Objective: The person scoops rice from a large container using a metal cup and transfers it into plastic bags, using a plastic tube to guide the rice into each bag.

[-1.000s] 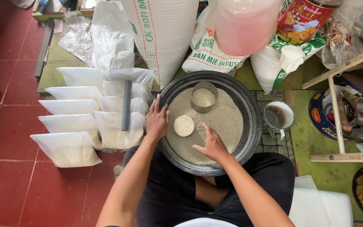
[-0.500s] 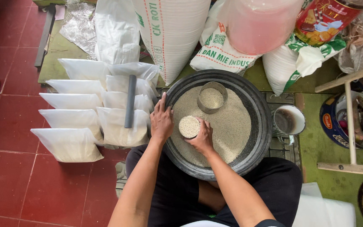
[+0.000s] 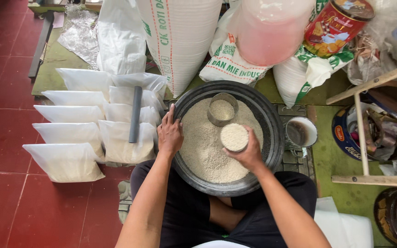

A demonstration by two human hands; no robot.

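Right hand (image 3: 249, 154) grips a heaped cup of rice (image 3: 234, 137); left hand (image 3: 169, 133) flat on basin (image 3: 272, 115) rim at nine o'clock. Filled bags (image 3: 72, 135) stacked at nine o'clock; basin mostly full.

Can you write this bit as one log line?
left hand: on round dark basin rim | right hand: holds rice-filled small round cup

Filled clear plastic bags (image 3: 76, 138) of white grain lie in rows on the red floor, left of the basin. Behind it stand a tall white sack (image 3: 180, 39) with red-green print, a smaller printed sack (image 3: 230, 64), and a red tin (image 3: 336, 23).
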